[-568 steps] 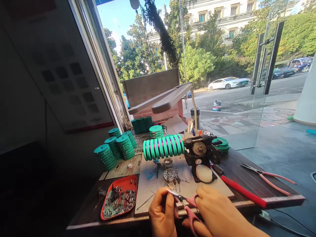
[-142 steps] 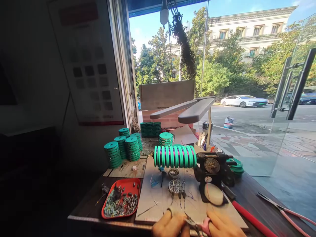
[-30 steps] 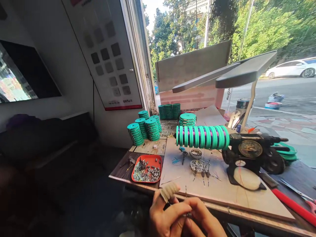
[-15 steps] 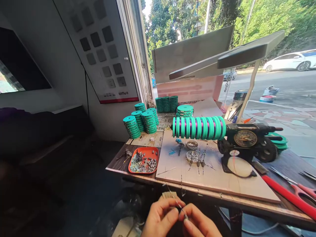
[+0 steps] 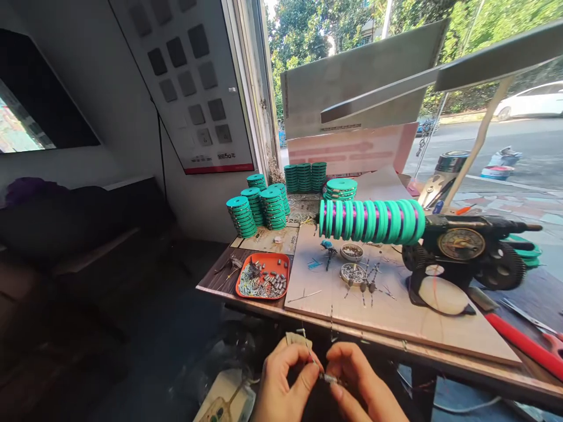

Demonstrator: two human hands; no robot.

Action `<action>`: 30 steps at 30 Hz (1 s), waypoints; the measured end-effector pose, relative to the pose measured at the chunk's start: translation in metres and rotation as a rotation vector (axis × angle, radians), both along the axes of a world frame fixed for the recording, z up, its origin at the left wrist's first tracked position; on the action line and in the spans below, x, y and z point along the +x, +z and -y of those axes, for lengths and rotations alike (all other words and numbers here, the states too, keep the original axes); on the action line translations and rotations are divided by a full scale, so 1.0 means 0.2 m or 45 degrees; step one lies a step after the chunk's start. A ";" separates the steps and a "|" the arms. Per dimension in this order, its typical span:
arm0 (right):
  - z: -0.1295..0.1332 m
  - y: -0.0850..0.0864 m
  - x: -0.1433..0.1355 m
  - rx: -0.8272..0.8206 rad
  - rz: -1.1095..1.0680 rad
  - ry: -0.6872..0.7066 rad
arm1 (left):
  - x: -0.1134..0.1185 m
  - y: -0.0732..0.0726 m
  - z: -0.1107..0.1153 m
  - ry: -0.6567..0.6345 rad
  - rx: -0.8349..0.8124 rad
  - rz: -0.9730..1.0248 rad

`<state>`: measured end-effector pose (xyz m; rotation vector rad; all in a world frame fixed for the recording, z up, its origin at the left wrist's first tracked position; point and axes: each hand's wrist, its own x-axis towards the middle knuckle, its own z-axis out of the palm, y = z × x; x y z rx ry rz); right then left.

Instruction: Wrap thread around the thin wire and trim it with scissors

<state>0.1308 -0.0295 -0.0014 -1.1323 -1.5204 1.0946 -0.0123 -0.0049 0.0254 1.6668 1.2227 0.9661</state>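
Below the table's front edge, my left hand point(image 5: 288, 375) pinches a thin fishing line point(image 5: 309, 351) between thumb and forefinger. The line runs up past a beige finger covering. Close beside it, my right hand point(image 5: 365, 384) has its thumb and fingers bent around a small silver metal piece point(image 5: 329, 378) at the line's lower end. Its exact kind is too small to make out. Nearest on the table is an orange tray point(image 5: 240, 287) with small metal cylinders and fine metal parts. Two small round dishes of tiny parts, the front dish point(image 5: 341, 275) included, stand on the board.
A black winding machine point(image 5: 461, 243) carries a row of green spools point(image 5: 373, 221) above the pale board point(image 5: 308, 313). Stacked green spools point(image 5: 275, 211) stand at back left. Scissors point(image 5: 528, 313) and a red handle point(image 5: 523, 346) lie at right. A lamp arm point(image 5: 479, 140) rises behind.
My right fingers have opened slightly and shifted right, exposing the silver piece. My left hand keeps its pinch. The view has turned, so the table appears shifted and larger.
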 end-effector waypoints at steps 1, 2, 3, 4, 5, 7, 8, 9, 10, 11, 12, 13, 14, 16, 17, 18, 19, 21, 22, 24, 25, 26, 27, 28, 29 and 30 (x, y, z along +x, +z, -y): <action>-0.01 0.02 0.00 0.142 0.185 -0.016 | -0.01 0.00 0.01 0.036 -0.004 -0.028; -0.02 0.04 0.01 0.309 0.390 -0.020 | -0.02 0.00 0.02 0.054 -0.013 -0.047; -0.03 0.06 0.00 0.495 0.589 -0.015 | -0.03 0.00 0.03 0.060 -0.020 -0.060; -0.04 0.09 0.00 0.677 0.767 -0.008 | -0.04 0.00 0.03 0.064 -0.015 -0.067; -0.05 0.11 -0.01 0.839 0.913 -0.006 | -0.06 0.00 0.04 0.066 -0.005 -0.074; -0.08 0.15 -0.02 1.028 1.118 0.022 | -0.08 0.01 0.05 0.067 0.020 -0.101; -0.09 0.17 -0.03 1.061 1.185 0.038 | -0.09 0.02 0.05 0.089 0.039 -0.122; -0.10 0.18 -0.03 1.075 1.237 0.057 | -0.09 0.03 0.05 0.121 0.055 -0.151; -0.10 0.19 -0.04 1.084 1.277 0.079 | -0.10 0.05 0.06 0.152 0.068 -0.184; -0.11 0.20 -0.04 1.097 1.303 0.096 | -0.10 0.06 0.06 0.179 0.081 -0.216; -0.12 0.20 -0.04 1.105 1.319 0.112 | -0.10 0.06 0.05 0.193 0.091 -0.240; -0.13 0.19 -0.04 1.122 1.317 0.122 | -0.10 0.07 0.05 0.197 0.103 -0.253; -0.13 0.19 -0.04 1.138 1.305 0.127 | -0.10 0.07 0.05 0.182 0.111 -0.258; -0.14 0.17 -0.03 1.121 1.253 0.138 | -0.10 0.07 0.05 0.140 0.135 -0.230; -0.15 0.17 -0.02 1.072 1.207 0.165 | -0.09 0.06 0.05 0.128 0.144 -0.199; -0.15 0.17 -0.01 0.992 1.149 0.213 | -0.09 0.06 0.05 0.125 0.147 -0.161; -0.15 0.17 0.00 0.883 1.082 0.280 | -0.09 0.06 0.05 0.119 0.140 -0.121; -0.15 0.20 0.03 0.635 0.910 0.433 | -0.08 0.06 0.05 0.091 0.116 -0.067; -0.15 0.21 0.04 0.539 0.811 0.489 | -0.08 0.06 0.05 0.063 0.107 -0.062; -0.14 0.24 0.05 0.418 0.639 0.536 | -0.07 0.08 0.04 -0.017 0.084 -0.091; -0.14 0.25 0.05 0.385 0.571 0.536 | -0.06 0.09 0.04 -0.050 0.072 -0.107; -0.14 0.25 0.05 0.362 0.518 0.518 | -0.05 0.09 0.04 -0.073 0.063 -0.113; -0.14 0.25 0.05 0.345 0.481 0.492 | -0.05 0.09 0.04 -0.086 0.060 -0.101; -0.13 0.25 0.05 0.325 0.457 0.452 | -0.04 0.08 0.05 -0.084 0.065 -0.074; -0.13 0.24 0.04 0.303 0.439 0.410 | -0.03 0.07 0.05 -0.068 0.079 -0.039; -0.12 0.24 0.04 0.283 0.423 0.376 | -0.03 0.05 0.06 -0.048 0.091 -0.005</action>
